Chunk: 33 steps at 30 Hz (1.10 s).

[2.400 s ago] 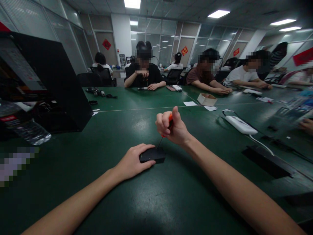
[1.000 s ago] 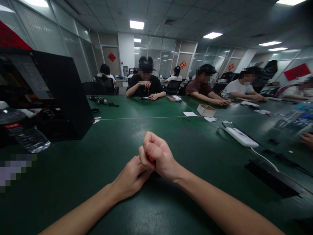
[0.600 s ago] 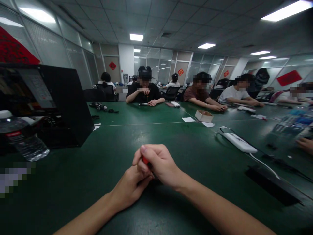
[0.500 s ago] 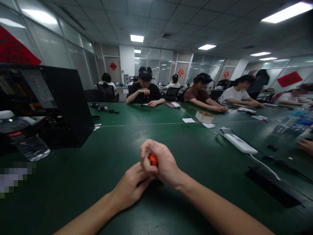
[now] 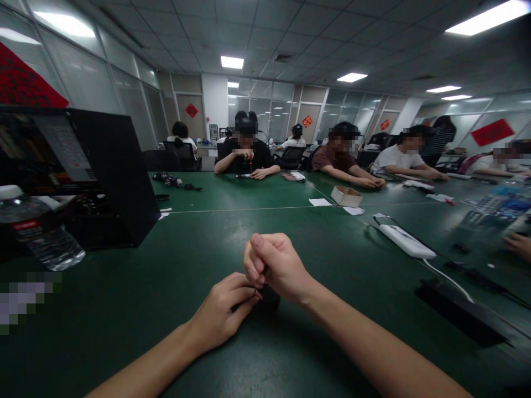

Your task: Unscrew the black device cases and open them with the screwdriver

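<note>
My right hand [image 5: 274, 266] is closed in a fist around a small screwdriver whose orange handle is hidden inside the fingers now. It stands just above a small black flat device [image 5: 270, 296] on the green table [image 5: 207, 243]. My left hand [image 5: 222, 310] lies on the table with its fingers curled onto the device's left edge, holding it down. Most of the device is covered by both hands.
A black case [image 5: 103, 177] and a plastic water bottle [image 5: 39, 232] stand at the left. A white power strip [image 5: 406, 241] with its cable and a black flat box [image 5: 460, 312] lie at the right. A small cardboard box [image 5: 346, 195] sits further back. Several people sit along the far side.
Since 2.4 s ago the view tilted up and my hands came closer together. My right hand closed over the orange handle, which showed half a second ago and is hidden now.
</note>
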### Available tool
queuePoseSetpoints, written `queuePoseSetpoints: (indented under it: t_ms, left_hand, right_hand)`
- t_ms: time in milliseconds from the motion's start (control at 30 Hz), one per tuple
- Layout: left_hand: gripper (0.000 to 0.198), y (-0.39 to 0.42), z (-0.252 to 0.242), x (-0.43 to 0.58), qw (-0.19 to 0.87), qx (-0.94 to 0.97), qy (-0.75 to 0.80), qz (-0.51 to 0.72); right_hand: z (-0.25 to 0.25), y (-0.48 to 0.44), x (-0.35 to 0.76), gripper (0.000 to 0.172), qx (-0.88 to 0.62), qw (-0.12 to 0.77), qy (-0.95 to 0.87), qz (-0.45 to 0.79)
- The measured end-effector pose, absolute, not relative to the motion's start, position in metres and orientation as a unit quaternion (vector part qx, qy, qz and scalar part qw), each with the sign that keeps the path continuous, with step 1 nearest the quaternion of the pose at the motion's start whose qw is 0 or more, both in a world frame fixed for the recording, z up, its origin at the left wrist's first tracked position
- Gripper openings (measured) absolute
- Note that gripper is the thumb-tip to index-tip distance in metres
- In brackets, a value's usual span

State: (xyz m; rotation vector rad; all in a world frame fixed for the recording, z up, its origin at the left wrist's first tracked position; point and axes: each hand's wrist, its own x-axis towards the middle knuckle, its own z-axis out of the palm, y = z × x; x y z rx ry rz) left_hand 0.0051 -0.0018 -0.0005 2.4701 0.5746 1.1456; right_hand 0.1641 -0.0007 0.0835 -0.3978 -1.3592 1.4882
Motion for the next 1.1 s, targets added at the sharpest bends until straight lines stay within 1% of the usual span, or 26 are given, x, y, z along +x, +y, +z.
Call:
queuePoseSetpoints:
  t_ms: [133,233,300,367,567,667,733,867,933,1067,1100]
  left_hand:
    - [0.019,-0.002,0.001,0.005,0.180,0.877,0.200,0.397]
    - [0.020,-0.002,0.001,0.004,0.182,0.883,0.196,0.386]
    - [0.020,-0.001,0.001,0.004,0.185,0.884,0.194,0.384]
    - [0.021,-0.001,0.000,0.004,0.183,0.883,0.195,0.385]
    - [0.020,-0.002,0.002,0.005,0.162,0.881,0.192,0.400]
    - [0.019,-0.004,0.002,0.005,0.131,0.879,0.180,0.421]
    - [0.018,-0.005,0.001,0.005,0.112,0.877,0.178,0.433]
    - [0.020,-0.007,0.000,0.004,0.107,0.877,0.193,0.427]
    - [0.021,-0.007,-0.001,0.004,0.124,0.879,0.210,0.409]
    - [0.006,-0.007,-0.007,0.009,0.165,0.874,0.282,0.361]
    - [0.008,-0.008,-0.009,0.011,0.173,0.868,0.307,0.350]
  right_hand:
    - [0.081,0.001,0.167,0.064,-0.093,0.477,-0.565,0.666]
    - [0.080,0.001,0.170,0.058,-0.035,0.433,-0.562,0.704]
    - [0.081,0.000,0.172,0.055,-0.023,0.439,-0.551,0.709]
    - [0.082,0.001,0.173,0.056,-0.029,0.462,-0.541,0.702]
    - [0.081,0.003,0.170,0.057,-0.084,0.517,-0.509,0.683]
    - [0.080,0.002,0.167,0.059,-0.083,0.508,-0.499,0.698]
    - [0.078,0.001,0.165,0.064,-0.089,0.498,-0.503,0.701]
    - [0.076,-0.004,0.160,0.071,-0.092,0.477,-0.519,0.704]
    - [0.076,-0.007,0.159,0.068,-0.073,0.466,-0.531,0.704]
    - [0.078,-0.012,0.158,0.058,-0.051,0.468,-0.546,0.693]
    - [0.078,-0.012,0.158,0.056,-0.058,0.469,-0.547,0.691]
